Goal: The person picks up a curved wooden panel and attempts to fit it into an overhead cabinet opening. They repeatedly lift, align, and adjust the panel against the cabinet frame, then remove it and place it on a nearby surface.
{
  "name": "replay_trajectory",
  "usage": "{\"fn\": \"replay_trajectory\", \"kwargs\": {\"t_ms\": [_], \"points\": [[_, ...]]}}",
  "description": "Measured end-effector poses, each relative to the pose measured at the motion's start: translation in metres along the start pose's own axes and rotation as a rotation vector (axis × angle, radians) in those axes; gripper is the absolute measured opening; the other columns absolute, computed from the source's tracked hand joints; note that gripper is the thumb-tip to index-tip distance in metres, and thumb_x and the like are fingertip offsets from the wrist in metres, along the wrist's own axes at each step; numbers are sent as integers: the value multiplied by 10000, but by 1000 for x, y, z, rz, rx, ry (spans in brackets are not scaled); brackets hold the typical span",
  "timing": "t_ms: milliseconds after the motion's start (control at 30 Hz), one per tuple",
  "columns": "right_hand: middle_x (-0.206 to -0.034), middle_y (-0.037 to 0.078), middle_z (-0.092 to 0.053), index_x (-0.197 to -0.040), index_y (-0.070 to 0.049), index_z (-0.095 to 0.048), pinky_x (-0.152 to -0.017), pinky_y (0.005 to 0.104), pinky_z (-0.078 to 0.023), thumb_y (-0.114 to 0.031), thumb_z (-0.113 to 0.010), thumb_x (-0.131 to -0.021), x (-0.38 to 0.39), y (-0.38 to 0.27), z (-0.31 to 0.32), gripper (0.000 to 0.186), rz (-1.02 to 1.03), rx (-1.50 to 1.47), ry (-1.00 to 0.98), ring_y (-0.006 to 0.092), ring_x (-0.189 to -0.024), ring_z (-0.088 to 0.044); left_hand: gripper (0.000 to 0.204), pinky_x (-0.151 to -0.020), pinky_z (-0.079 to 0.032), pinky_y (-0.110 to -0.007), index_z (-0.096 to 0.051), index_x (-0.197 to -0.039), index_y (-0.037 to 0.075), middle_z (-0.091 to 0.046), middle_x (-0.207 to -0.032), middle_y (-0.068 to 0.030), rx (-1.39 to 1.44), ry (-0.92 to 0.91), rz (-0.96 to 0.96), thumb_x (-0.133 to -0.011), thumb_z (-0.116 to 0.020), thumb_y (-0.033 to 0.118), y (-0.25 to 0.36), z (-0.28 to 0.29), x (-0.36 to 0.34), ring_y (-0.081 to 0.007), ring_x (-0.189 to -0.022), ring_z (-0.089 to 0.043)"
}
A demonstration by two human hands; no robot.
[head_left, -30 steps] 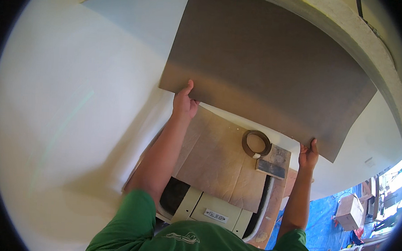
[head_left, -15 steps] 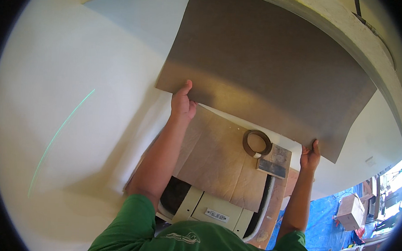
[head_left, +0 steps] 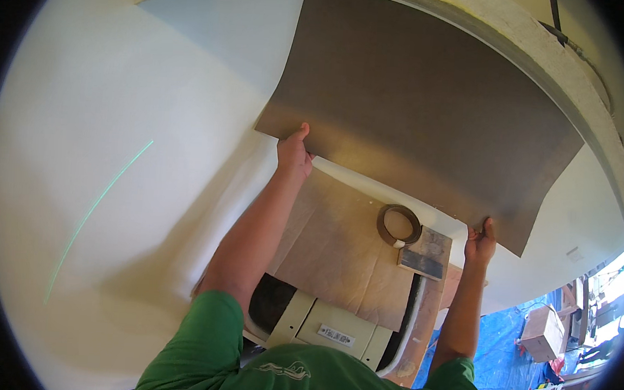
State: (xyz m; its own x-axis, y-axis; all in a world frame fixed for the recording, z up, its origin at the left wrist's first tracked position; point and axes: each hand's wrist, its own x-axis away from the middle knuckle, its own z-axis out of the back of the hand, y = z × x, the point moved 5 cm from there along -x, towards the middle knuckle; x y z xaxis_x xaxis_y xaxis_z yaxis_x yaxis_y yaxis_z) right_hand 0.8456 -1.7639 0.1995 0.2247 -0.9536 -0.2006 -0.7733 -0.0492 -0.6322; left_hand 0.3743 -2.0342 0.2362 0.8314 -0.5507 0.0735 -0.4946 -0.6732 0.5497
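A large dark brown, thin, stiff sheet (head_left: 423,95) slants across the upper middle, slightly bowed. My left hand (head_left: 295,152) grips its near edge close to the left corner, thumb on top and fingers hidden beneath. Toward the right corner my right hand (head_left: 480,243) pinches the same edge, also thumb uppermost. The sheet's far edge runs along a curved-looking pale ledge (head_left: 538,58). Below the near edge lies a brown cardboard piece (head_left: 338,232), with a coil of brown strip (head_left: 415,227) resting on it beside a small block with a dark face (head_left: 421,264).
A white surface (head_left: 156,67) extends on the left, crossed by a green light line (head_left: 92,208). Close to my body sits a cream metal machine (head_left: 326,323) with a curved tube. At lower right are a blue tarp (head_left: 484,338), a box (head_left: 543,333) and clutter.
My left hand and the sheet's left corner have shifted a little right and up. The sheet's far left corner now shows. My right hand has barely moved.
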Motion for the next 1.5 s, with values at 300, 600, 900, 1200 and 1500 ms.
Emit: {"fn": "replay_trajectory", "kwargs": {"t_ms": [300,600,900,1200,1500], "points": [[-980,81,-677,-1035,-59,-615,-641,335,-611,-104,-584,-927,4,-1,-4,121,-16,12,56,210,-837,-673,391,-857,-495,-414,-551,-1185,103,-594,-1136,-27,78,-70,-144,-833,-721,114,24,-8,27,-216,-1052,-574],[-974,88,-680,-1000,-46,-628,-646,327,-601,-120,-569,-937,10,-3,-13,114,-48,-22,14,201,-840,-674,361,-845,-474,-327,-579,-1117,41,-618,-1073,-35,78,-79,-268,-803,-752,81,48,-25,64,-165,-1008,-572],[-1080,113,-655,-1101,-22,-588,-749,362,-604,-117,-533,-954,14,-13,-5,184,-48,-65,-54,244,-954,-659,345,-868,-440,-293,-581,-1122,33,-614,-1086,-35,49,-115,-330,-816,-735,70,60,-22,78,-144,-1011,-558],[-1170,116,-617,-1157,-12,-561,-928,414,-529,-112,-528,-955,44,-30,-10,228,-73,-208,-172,267,-1097,-594,359,-911,-469,-401,-552,-1179,26,-595,-1155,-64,57,-141,-205,-853,-683,102,60,-32,78,-226,-1074,-561],[-1214,115,-601,-1226,-36,-519,-935,434,-510,-153,-516,-969,72,-29,-44,283,-50,-273,-170,266,-1123,-587,338,-950,-496,-393,-539,-1206,-5,-598,-1203,-99,-15,-106,-150,-914,-605,150,63,-21,64,-249,-1127,-569]]}}
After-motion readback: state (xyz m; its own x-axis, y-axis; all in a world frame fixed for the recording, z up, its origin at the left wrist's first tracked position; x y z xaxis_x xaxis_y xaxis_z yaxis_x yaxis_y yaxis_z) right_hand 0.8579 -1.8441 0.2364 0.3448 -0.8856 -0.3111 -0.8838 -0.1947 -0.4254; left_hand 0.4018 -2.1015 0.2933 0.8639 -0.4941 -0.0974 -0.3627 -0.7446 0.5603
